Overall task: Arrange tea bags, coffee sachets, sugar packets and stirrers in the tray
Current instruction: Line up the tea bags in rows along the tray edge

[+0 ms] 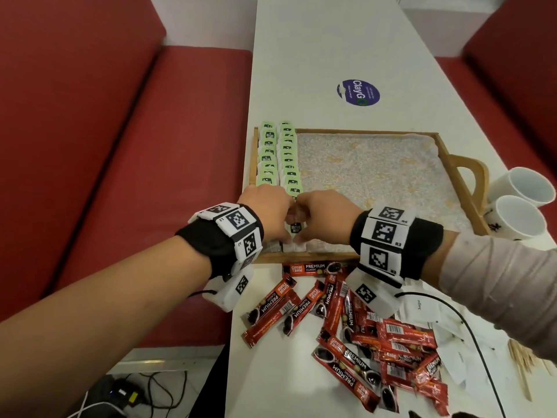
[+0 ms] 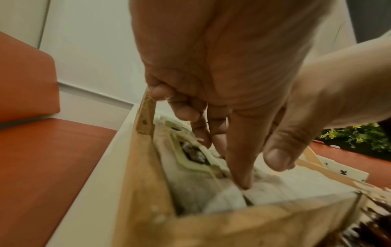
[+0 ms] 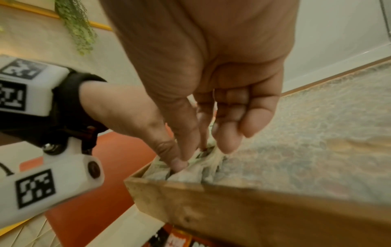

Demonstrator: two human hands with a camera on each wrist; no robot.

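Observation:
A wooden tray (image 1: 361,131) with a patterned lining holds two rows of green tea bags (image 1: 278,158) along its left side. My left hand (image 1: 268,218) and right hand (image 1: 325,218) meet at the tray's near left corner, with a green tea bag (image 1: 296,228) between them. The left thumb (image 2: 239,167) presses down among the tea bags (image 2: 190,155) while its other fingers curl behind them. My right hand's fingertips (image 3: 224,142) dig into the same tea bags (image 3: 190,173). Red coffee sachets (image 1: 346,321) lie loose in front of the tray. White sugar packets (image 1: 428,309) and wooden stirrers (image 1: 521,360) lie at the right.
Two white cups (image 1: 518,206) stand by the tray's right handle. A round blue sticker (image 1: 358,92) is on the white table beyond the tray. Red benches (image 1: 150,176) flank the table. A black cable (image 1: 470,327) runs over the sugar packets.

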